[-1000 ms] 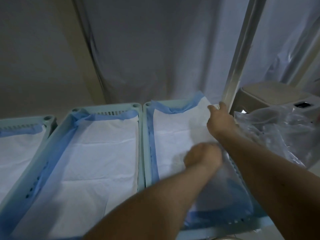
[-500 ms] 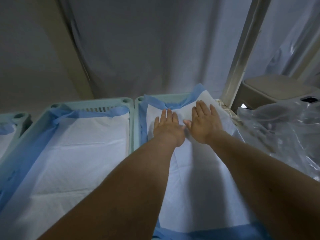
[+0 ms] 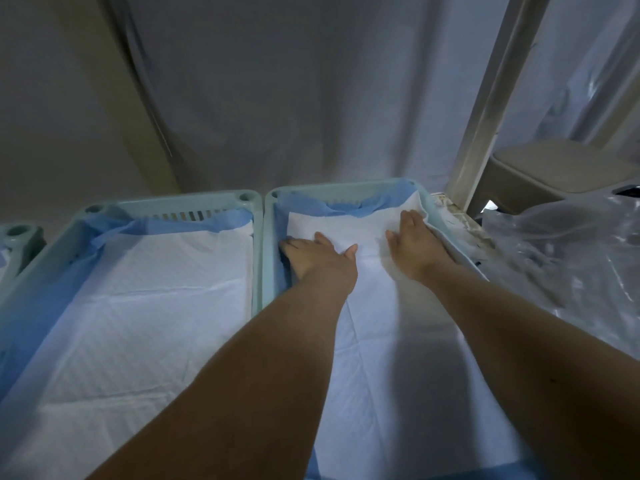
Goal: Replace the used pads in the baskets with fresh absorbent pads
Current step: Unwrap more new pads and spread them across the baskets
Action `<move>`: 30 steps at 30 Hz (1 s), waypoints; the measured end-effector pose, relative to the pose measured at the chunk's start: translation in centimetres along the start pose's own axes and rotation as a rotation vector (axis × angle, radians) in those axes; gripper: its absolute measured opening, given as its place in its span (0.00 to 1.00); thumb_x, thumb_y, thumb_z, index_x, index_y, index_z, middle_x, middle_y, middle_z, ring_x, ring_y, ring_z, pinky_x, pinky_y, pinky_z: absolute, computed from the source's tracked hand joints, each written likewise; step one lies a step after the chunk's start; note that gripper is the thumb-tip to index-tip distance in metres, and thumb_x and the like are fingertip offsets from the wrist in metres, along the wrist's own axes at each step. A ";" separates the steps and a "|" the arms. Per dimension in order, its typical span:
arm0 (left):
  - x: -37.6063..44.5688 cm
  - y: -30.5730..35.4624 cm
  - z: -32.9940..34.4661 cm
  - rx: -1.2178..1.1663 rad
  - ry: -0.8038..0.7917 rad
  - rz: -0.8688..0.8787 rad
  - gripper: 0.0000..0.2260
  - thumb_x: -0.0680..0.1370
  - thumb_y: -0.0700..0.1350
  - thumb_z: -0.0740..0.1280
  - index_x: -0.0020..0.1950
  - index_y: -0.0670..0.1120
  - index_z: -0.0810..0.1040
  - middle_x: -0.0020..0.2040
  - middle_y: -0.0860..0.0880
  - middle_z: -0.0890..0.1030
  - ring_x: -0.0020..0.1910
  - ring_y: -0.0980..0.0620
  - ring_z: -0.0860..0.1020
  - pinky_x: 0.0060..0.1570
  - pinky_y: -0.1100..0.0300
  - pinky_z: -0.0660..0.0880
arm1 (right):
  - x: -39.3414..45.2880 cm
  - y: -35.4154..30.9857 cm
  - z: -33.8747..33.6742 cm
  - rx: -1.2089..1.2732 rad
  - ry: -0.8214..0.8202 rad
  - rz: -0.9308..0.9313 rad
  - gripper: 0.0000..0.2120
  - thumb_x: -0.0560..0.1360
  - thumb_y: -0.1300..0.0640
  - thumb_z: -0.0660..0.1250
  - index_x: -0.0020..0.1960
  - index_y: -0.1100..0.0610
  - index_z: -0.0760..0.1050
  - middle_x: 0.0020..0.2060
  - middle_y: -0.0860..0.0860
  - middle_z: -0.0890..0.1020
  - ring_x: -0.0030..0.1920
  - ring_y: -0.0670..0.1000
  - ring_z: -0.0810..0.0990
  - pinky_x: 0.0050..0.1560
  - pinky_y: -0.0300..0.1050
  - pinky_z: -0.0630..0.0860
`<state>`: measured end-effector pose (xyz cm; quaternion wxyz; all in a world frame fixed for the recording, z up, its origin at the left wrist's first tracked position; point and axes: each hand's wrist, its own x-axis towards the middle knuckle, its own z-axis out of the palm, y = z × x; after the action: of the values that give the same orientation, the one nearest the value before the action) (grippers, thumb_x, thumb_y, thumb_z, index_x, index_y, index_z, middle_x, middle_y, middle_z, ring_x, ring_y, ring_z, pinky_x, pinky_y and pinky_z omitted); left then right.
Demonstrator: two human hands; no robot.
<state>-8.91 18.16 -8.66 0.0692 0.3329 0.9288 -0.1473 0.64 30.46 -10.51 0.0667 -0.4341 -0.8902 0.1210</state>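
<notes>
- Inside the right basket (image 3: pixel 349 189), left hand (image 3: pixel 317 256) and right hand (image 3: pixel 414 242) lie apart, fingers straight, pressing the white pad (image 3: pixel 381 341) flat.
- Left of it, another padded basket (image 3: pixel 180 202).

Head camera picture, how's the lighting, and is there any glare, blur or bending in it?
Head view: dim, bluish light; the forearms cast soft shadows on the pad under the left hand and right hand. Head view: glare glints on the plastic bag. Head view: wide-angle bending curves the baskets' rims; no obvious motion blur.
</notes>
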 end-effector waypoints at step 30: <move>1.4 -1.3 0.6 -0.374 0.120 0.088 0.29 0.82 0.57 0.42 0.78 0.42 0.43 0.78 0.41 0.42 0.77 0.44 0.42 0.75 0.50 0.42 | 0.1 -1.4 0.9 -0.085 -0.024 -0.008 0.33 0.81 0.41 0.45 0.77 0.62 0.51 0.77 0.57 0.54 0.77 0.54 0.51 0.76 0.48 0.47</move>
<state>-10.81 17.92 -9.22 0.0808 0.3626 0.9270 0.0509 -0.70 29.56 -10.94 0.0379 -0.4313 -0.8971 0.0879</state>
